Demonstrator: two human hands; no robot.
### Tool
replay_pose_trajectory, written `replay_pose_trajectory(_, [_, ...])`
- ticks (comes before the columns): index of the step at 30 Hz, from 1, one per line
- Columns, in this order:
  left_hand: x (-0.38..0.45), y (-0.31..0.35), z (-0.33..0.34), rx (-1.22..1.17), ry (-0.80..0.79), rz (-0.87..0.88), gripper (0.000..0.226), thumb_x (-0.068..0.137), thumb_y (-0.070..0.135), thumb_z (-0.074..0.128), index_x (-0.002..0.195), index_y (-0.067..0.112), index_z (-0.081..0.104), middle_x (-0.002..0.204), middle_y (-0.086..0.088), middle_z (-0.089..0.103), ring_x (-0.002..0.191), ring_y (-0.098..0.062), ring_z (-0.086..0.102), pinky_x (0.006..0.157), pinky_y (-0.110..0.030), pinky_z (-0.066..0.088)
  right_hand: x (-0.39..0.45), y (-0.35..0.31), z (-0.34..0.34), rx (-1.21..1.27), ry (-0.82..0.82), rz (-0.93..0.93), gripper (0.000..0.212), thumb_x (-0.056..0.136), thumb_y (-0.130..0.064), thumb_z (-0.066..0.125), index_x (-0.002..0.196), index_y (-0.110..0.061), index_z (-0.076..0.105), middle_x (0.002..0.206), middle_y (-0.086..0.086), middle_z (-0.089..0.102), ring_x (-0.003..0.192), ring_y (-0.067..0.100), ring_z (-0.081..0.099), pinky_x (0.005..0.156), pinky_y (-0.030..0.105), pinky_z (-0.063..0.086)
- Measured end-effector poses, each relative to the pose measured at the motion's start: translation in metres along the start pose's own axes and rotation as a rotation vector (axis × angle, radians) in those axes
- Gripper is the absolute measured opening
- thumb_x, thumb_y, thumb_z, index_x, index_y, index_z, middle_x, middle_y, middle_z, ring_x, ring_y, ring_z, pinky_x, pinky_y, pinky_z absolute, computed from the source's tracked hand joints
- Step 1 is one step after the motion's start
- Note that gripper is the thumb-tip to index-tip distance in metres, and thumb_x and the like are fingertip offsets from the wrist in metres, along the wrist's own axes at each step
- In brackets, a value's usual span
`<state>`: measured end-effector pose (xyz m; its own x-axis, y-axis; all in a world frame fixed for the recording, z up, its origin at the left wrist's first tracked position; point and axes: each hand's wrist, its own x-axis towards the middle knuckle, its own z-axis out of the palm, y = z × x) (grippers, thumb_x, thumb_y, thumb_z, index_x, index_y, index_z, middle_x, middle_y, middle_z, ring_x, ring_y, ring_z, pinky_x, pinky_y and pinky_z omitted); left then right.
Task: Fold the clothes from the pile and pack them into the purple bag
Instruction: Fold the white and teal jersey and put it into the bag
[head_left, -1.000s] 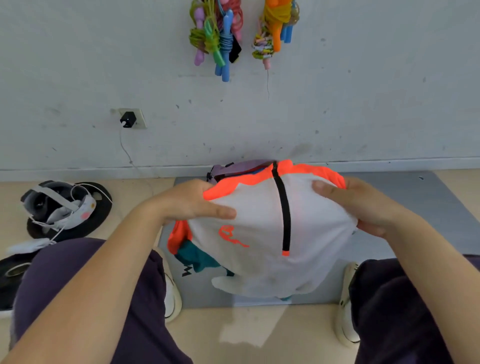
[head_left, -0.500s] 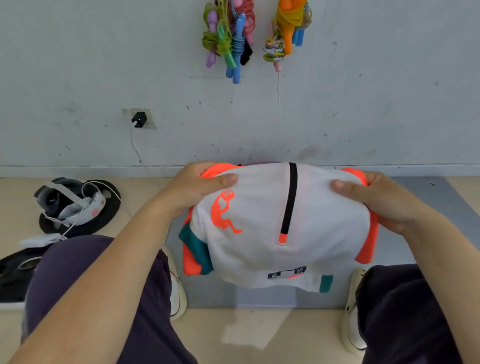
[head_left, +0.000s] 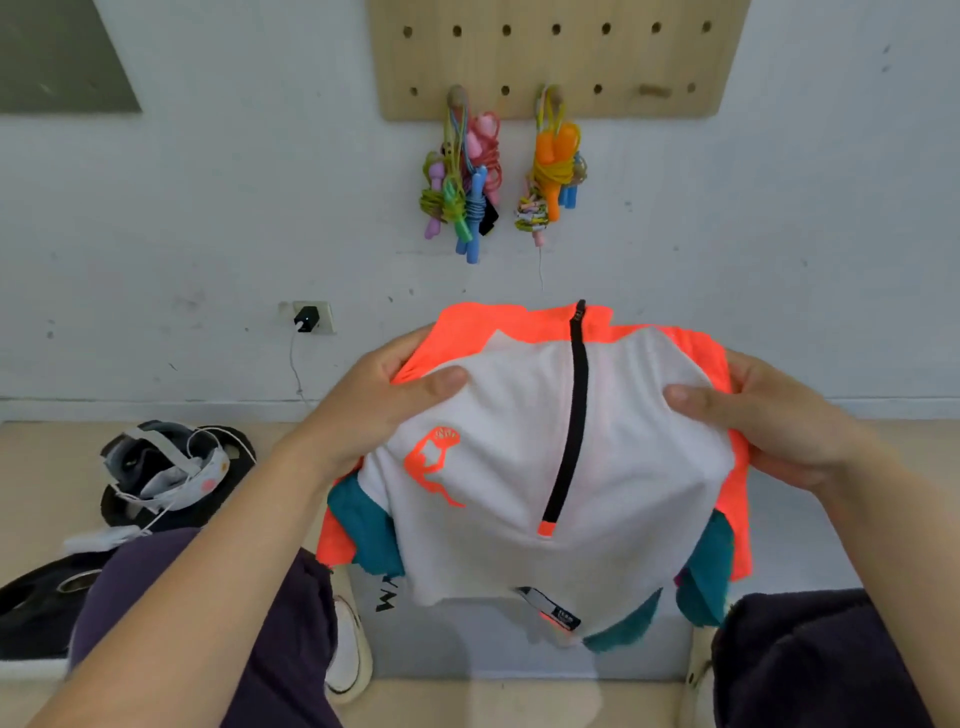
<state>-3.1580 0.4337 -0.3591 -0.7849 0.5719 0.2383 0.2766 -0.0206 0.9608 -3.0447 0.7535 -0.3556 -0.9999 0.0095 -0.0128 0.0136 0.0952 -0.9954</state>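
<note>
A folded white sports top (head_left: 519, 467) with orange shoulders, teal cuffs and a black zip hangs in the air in front of me. My left hand (head_left: 384, 405) grips its upper left edge, thumb on the white front. My right hand (head_left: 763, 421) grips the upper right edge the same way. The top's teal and orange parts droop below the fold. The purple bag is hidden behind the lifted top.
A grey mat (head_left: 519, 649) lies on the beige floor between my knees. A headset with white cable (head_left: 166, 467) sits on dark weight plates (head_left: 47, 603) at the left. Skipping ropes (head_left: 467, 182) hang from a wooden pegboard (head_left: 561, 57). A wall socket (head_left: 309, 317) holds a black plug.
Both hands have raised the folded top higher, away from the mat. The purple bag seen behind it a second ago is now covered. My view has tilted upward.
</note>
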Motion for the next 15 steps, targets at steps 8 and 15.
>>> replay_pose_trajectory(8, [0.038,0.016,-0.016,-0.024,-0.029,-0.134,0.034,0.078,0.030,0.077,0.112,0.032,0.072,0.112,0.001,0.074,0.102,-0.018,0.071,0.080,-0.026,0.057,0.026,-0.039,-0.006,0.107,0.034,-0.122,0.026,0.083,-0.030,0.069,0.108,-0.026,0.072,0.113,0.005,0.072,0.099,0.019,0.071,0.069,0.027,0.058])
replay_pose_trajectory(15, [0.077,-0.249,-0.004,0.440,-0.012,-0.631,0.033,0.083,0.019,0.077,0.114,0.012,0.068,0.117,-0.007,0.070,0.105,-0.019,0.064,0.096,-0.034,0.050,0.126,0.203,-0.022,-0.496,0.152,0.356,0.028,0.088,-0.015,0.070,0.115,-0.012,0.068,0.112,0.013,0.070,0.096,0.025,0.066,0.087,0.036,0.052])
